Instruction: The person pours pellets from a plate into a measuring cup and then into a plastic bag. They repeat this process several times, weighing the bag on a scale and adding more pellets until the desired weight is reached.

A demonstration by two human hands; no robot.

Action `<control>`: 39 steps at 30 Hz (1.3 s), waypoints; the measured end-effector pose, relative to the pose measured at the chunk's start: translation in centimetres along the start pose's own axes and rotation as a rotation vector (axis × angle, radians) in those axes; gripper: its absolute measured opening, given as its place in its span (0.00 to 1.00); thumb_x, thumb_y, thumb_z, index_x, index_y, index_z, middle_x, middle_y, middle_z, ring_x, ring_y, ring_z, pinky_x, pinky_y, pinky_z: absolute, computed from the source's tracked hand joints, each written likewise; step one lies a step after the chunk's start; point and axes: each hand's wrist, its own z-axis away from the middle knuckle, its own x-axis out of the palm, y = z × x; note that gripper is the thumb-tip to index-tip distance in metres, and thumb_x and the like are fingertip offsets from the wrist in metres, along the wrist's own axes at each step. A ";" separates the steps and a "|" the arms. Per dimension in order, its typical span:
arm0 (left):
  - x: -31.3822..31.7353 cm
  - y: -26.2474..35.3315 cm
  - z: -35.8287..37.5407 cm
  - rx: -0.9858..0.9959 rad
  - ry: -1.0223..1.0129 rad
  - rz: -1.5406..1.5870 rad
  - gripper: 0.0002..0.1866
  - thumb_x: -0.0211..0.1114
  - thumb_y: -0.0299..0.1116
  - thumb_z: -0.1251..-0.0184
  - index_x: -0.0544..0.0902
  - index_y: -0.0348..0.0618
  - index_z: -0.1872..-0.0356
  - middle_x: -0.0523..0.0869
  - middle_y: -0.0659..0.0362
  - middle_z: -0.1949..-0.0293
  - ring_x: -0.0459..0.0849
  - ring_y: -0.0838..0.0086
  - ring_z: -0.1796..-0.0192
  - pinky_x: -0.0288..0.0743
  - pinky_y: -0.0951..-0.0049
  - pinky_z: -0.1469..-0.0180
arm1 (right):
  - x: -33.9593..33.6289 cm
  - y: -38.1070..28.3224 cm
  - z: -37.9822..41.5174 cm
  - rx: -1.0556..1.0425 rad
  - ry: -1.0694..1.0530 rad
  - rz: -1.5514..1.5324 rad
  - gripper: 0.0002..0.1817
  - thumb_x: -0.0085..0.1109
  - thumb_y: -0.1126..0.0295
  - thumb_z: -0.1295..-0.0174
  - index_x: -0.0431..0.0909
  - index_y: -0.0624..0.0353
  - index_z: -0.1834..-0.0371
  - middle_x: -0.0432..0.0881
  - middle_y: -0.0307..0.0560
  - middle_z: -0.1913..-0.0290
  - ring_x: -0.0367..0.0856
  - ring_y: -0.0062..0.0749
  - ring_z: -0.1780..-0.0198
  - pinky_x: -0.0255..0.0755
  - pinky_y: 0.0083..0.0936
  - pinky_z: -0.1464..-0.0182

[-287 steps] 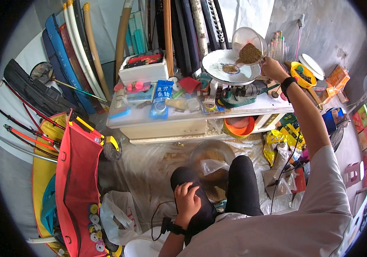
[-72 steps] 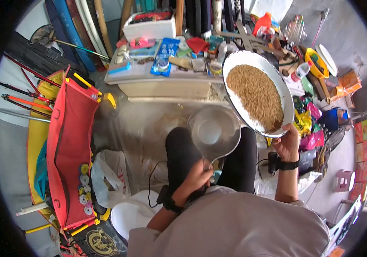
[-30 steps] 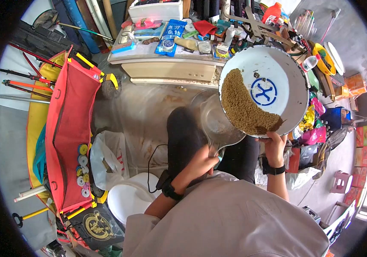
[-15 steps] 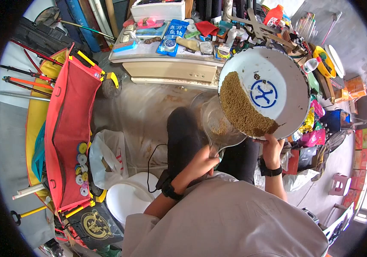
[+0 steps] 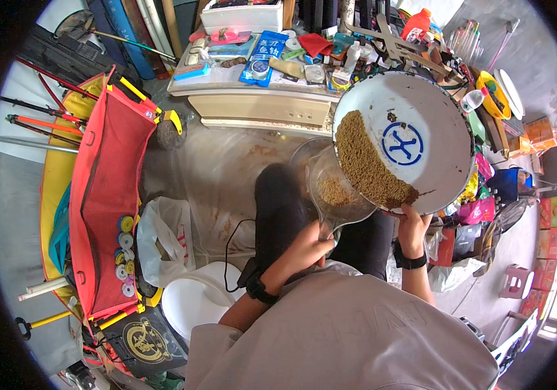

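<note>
My left hand is closed around the handle of a round, see-through sieve, held over my lap. Pale brown grains lie in the sieve. The lower rim of a white enamel basin is gripped by my right hand, with the thumb over the edge. This basin is tilted toward the sieve and overlaps its right side. Brown granular material is heaped along the basin's left and lower side. Below the sieve, a round rim shows in part; the rest is hidden.
A cluttered low table stands ahead, with a blue packet on it. At left is a red fabric bag holding several spools. A white bucket and a plastic bag stand beside my left leg. Assorted goods fill the right side.
More grains lie in the sieve than before. The basin has shifted very slightly right, and both hands keep their grip.
</note>
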 end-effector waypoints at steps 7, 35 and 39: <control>0.0 -0.2 0.0 0.015 0.000 0.011 0.09 0.58 0.23 0.40 0.67 0.38 0.63 0.72 0.60 0.72 0.73 0.77 0.84 0.68 0.75 0.86 | -2.7 2.8 -0.8 -0.113 0.079 0.085 0.21 0.46 0.84 0.45 0.64 0.67 0.46 0.74 0.55 0.52 0.82 0.49 0.57 0.85 0.45 0.66; 0.1 0.0 0.4 0.014 -0.007 0.022 0.08 0.58 0.23 0.39 0.68 0.38 0.61 0.73 0.59 0.70 0.73 0.77 0.83 0.67 0.75 0.84 | -0.7 1.2 0.4 -0.101 0.120 0.150 0.16 0.54 0.82 0.47 0.72 0.64 0.54 0.75 0.41 0.57 0.73 0.26 0.57 0.68 0.23 0.53; 0.4 0.1 0.4 0.011 -0.004 0.015 0.08 0.58 0.23 0.39 0.68 0.38 0.61 0.73 0.59 0.69 0.73 0.77 0.83 0.67 0.75 0.84 | -1.2 1.5 0.3 -0.141 0.132 0.193 0.15 0.51 0.84 0.44 0.71 0.64 0.52 0.76 0.41 0.56 0.74 0.25 0.57 0.70 0.23 0.53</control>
